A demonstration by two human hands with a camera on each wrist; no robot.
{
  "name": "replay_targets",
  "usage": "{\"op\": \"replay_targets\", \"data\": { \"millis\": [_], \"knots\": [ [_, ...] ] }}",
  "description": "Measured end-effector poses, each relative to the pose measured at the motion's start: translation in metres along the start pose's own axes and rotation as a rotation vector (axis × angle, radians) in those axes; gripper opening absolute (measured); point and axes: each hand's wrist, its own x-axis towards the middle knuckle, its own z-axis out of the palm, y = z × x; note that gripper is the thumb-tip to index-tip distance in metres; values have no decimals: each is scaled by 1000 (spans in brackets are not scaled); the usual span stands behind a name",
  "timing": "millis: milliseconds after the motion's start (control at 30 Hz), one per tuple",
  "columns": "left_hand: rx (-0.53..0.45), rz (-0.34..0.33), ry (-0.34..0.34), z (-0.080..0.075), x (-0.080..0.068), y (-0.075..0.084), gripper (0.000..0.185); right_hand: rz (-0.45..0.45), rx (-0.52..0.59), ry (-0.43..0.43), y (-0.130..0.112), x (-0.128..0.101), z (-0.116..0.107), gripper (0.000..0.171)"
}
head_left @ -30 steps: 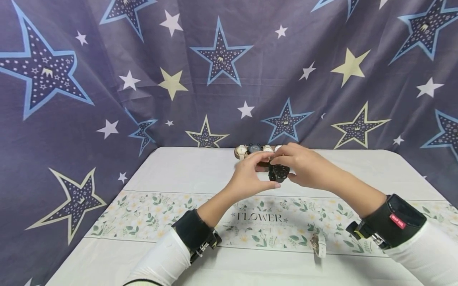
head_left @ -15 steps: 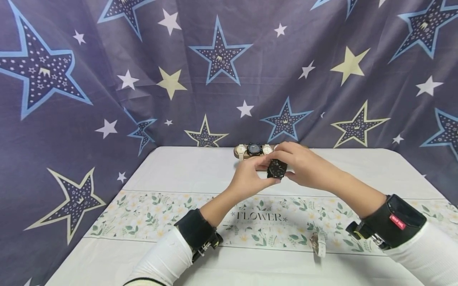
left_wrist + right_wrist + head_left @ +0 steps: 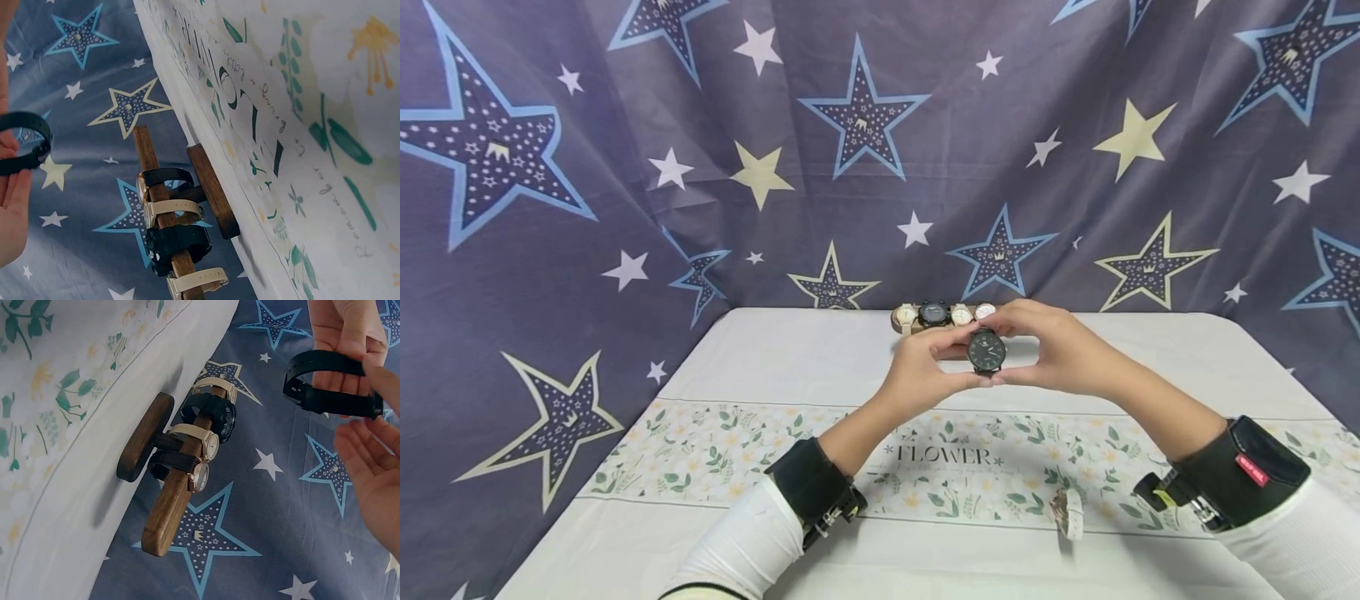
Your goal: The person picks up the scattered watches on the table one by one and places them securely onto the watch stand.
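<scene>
A black wristwatch (image 3: pixel 987 352), its strap closed in a loop, is held up above the table with its dial toward the head camera. My left hand (image 3: pixel 921 367) pinches it from the left, the thumb at the lower edge and fingers at the top. On the other side my right hand (image 3: pixel 1060 350) grips it likewise, both thumb tips almost meeting under the dial. The right wrist view shows the looped strap (image 3: pixel 331 401) between the hands. Beyond them, a wooden watch stand (image 3: pixel 167 515) carries several watches, black and cream strapped; its near end of bar is bare.
A white-strapped watch (image 3: pixel 1072 514) lies on the tablecloth near the front, right of centre. A floral band with the word FLOWER (image 3: pixel 943 455) crosses the white cloth. Behind the table hangs a dark star-patterned curtain (image 3: pixel 865 217), close to the stand.
The black watch has turned so its dial faces the head camera squarely. My right thumb has come down to its lower edge, and the fourth watch on the stand is uncovered.
</scene>
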Motion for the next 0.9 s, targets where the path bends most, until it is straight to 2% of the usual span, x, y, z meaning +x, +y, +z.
{"op": "replay_targets", "data": {
  "millis": [167,433,600,767,900],
  "knots": [
    [-51,8,-14,1,2,1,66,12,24,44,3,-4,1,60],
    [-8,-23,-41,1,5,1,72,37,-2,59,9,-8,-1,52],
    [-46,-114,37,-12,6,-6,66,83,-19,101,19,-13,-7,50],
    [-15,-202,126,-33,8,-21,50,150,0,152,37,-26,-15,50],
    [30,-357,198,-50,11,-35,42,231,13,175,53,-39,-22,49]
  ]
}}
